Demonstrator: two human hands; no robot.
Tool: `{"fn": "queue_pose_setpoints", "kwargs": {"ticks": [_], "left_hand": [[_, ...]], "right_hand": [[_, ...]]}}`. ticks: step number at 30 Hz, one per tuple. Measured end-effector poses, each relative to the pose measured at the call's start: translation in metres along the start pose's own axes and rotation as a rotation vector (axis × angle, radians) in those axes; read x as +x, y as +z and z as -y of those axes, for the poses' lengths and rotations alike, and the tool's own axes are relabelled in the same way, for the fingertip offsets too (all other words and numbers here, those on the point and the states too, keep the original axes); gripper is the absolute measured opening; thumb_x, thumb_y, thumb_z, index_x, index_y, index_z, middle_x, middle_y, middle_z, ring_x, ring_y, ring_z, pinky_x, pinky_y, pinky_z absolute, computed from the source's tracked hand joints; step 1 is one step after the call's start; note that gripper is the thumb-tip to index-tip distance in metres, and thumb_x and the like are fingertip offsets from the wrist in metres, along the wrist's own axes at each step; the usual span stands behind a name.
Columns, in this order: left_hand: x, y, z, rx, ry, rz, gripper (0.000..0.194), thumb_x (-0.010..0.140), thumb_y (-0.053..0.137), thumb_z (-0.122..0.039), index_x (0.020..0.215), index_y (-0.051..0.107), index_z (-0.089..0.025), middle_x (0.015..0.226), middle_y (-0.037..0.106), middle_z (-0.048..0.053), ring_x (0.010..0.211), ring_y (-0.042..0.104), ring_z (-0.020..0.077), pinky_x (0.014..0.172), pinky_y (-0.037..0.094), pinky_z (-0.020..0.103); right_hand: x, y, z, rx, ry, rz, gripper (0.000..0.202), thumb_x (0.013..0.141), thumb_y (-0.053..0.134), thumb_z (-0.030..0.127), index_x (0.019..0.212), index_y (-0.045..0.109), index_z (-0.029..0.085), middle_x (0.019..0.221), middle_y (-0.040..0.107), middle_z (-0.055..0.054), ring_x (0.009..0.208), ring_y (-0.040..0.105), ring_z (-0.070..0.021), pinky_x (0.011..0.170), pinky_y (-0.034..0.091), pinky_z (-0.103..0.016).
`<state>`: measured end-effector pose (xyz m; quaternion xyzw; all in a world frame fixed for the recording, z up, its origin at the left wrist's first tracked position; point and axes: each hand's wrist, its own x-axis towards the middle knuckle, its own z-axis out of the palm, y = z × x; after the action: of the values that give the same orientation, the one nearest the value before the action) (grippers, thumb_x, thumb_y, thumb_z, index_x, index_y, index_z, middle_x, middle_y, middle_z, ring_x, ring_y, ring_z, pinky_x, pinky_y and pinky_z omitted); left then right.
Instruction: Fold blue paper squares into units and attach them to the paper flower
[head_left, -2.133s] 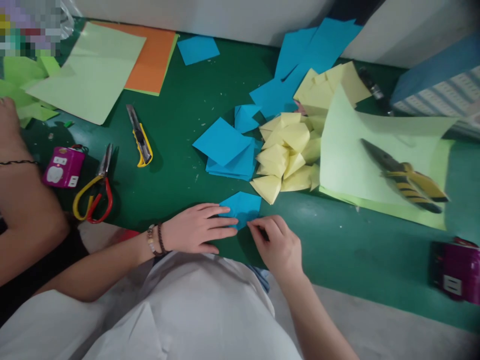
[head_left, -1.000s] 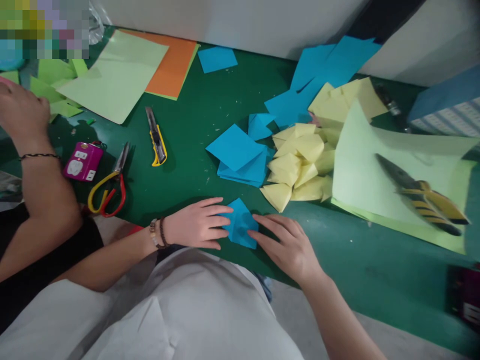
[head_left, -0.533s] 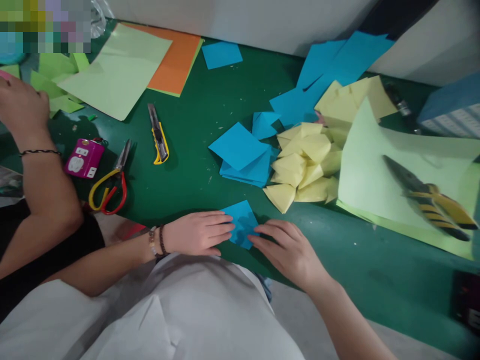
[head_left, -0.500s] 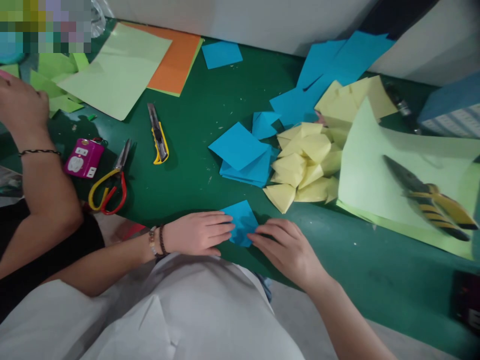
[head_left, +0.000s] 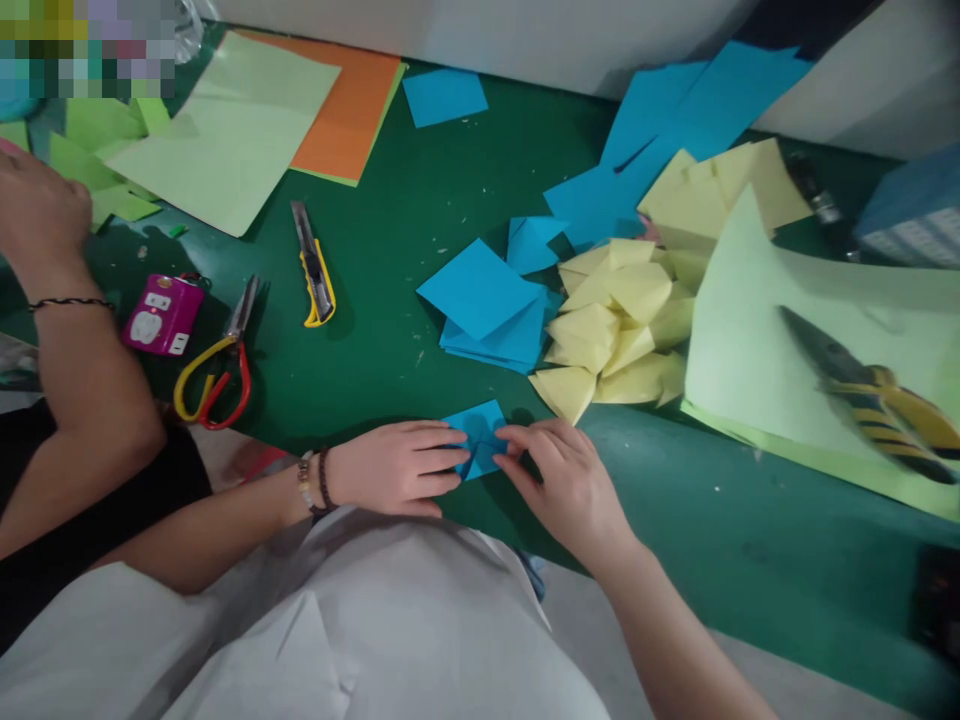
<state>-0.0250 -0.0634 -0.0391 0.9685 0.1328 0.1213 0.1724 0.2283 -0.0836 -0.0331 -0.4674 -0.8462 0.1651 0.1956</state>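
A small square of blue paper [head_left: 480, 428] lies near the front edge of the green table, its corners partly folded in toward the middle. My left hand [head_left: 401, 465] rests flat across its left side with the fingers stretched out. On the right, my right hand [head_left: 561, 475] pinches a folded flap of the same paper between thumb and fingers. Just beyond is a stack of blue paper squares [head_left: 480, 290], with a pile of folded yellow paper pieces [head_left: 611, 320] beside it.
Scissors [head_left: 225, 365], a yellow utility knife [head_left: 315, 270] and a pink box [head_left: 163, 315] lie to the left. A co-worker's arm [head_left: 79, 350] reaches in there. Pliers [head_left: 874, 395] sit on pale green sheets [head_left: 739, 300] at right. Orange paper [head_left: 345, 125] is at the back.
My right hand has moved slightly up and left, bringing the blue paper's right corner in toward the middle. My left hand has stayed flat on the paper.
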Motion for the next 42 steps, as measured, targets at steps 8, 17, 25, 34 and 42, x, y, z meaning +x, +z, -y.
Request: {"fn": "queue_pose_setpoints", "kwargs": {"ticks": [8,17,25,34,42], "left_hand": [[0.001,0.001,0.000,0.008,-0.009,0.007,0.049,0.093,0.053,-0.049,0.130,0.058,-0.017,0.124,0.065,0.010,0.120,0.057,0.0239,0.110,0.041,0.041],[0.002,0.000,0.000,-0.022,-0.025,0.018,0.046,0.090,0.058,-0.048,0.124,0.063,-0.017,0.130,0.062,0.010,0.123,0.054,0.0250,0.109,0.041,0.041],[0.003,-0.003,0.001,-0.015,-0.039,0.063,0.045,0.092,0.054,-0.051,0.125,0.062,-0.020,0.143,0.053,0.007,0.128,0.050,0.0253,0.107,0.041,0.040],[0.004,-0.006,0.001,-0.042,-0.047,0.087,0.045,0.092,0.056,-0.050,0.125,0.062,-0.020,0.144,0.052,0.007,0.127,0.049,0.0265,0.106,0.041,0.042],[0.004,-0.005,0.001,-0.038,-0.044,0.094,0.044,0.094,0.052,-0.050,0.124,0.062,-0.021,0.146,0.050,0.006,0.127,0.048,0.0266,0.104,0.041,0.042]], "right_hand": [[0.003,0.000,0.002,-0.016,0.000,-0.006,0.012,0.092,0.058,0.022,0.103,0.059,0.020,0.079,0.069,-0.003,0.080,0.061,-0.0204,0.072,0.049,-0.034],[0.001,0.002,0.003,-0.025,0.023,-0.011,0.013,0.092,0.058,0.023,0.104,0.059,0.021,0.078,0.068,-0.003,0.082,0.061,-0.0218,0.072,0.047,-0.035],[-0.004,0.005,0.003,-0.011,0.021,-0.087,0.013,0.089,0.062,0.021,0.101,0.059,0.021,0.079,0.069,-0.003,0.083,0.061,-0.0214,0.073,0.047,-0.035],[-0.022,0.007,0.008,0.003,0.209,-0.222,0.017,0.087,0.064,0.022,0.104,0.062,0.024,0.077,0.068,-0.001,0.083,0.061,-0.0207,0.077,0.044,-0.035],[-0.017,0.009,0.016,-0.065,0.280,-0.149,0.012,0.090,0.059,0.021,0.102,0.061,0.022,0.077,0.065,-0.002,0.085,0.056,-0.0223,0.075,0.039,-0.035]]}}
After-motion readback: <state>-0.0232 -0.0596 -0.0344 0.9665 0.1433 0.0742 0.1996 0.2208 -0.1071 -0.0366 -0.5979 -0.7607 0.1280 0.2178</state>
